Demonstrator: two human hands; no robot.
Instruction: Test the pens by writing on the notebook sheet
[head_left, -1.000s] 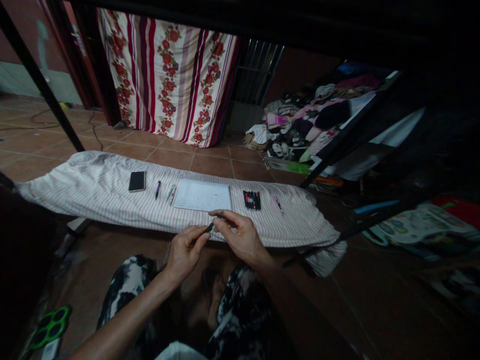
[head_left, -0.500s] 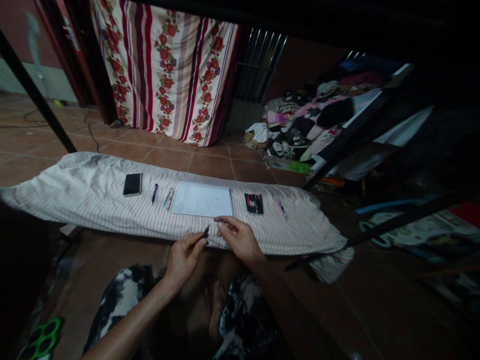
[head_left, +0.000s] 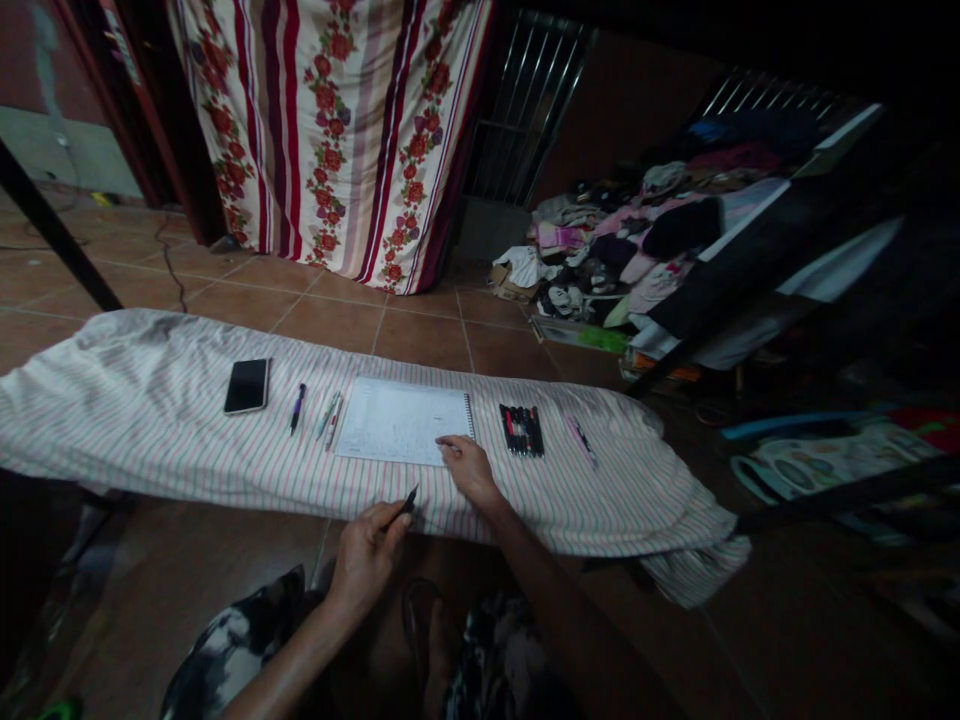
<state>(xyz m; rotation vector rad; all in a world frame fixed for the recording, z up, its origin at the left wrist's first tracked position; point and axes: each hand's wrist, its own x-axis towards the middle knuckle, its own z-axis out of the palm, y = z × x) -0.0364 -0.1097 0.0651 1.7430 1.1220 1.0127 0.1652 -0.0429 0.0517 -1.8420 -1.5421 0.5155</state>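
Observation:
My left hand [head_left: 366, 553] is closed around a dark pen [head_left: 406, 503], its tip pointing up toward the striped cloth. My right hand [head_left: 466, 465] rests on the near right corner of an open spiral notebook [head_left: 401, 421]; its fingers are curled and seem to pinch something I cannot make out. The notebook lies on a long pad covered in pink-striped cloth [head_left: 150, 400]. Right of the notebook lies a row of several dark pens [head_left: 522, 430].
On the cloth lie a black phone [head_left: 247, 385], a blue pen [head_left: 297, 407], two more pens [head_left: 328, 418] and a pink pen [head_left: 581, 440]. A floral curtain [head_left: 330, 130] hangs behind. Piled clothes [head_left: 622, 250] and a dark bed frame [head_left: 750, 260] stand at right.
My right hand has let go of the pen and reached forward onto the notebook's corner. My left hand keeps the pen. The view has tilted and shifted left.

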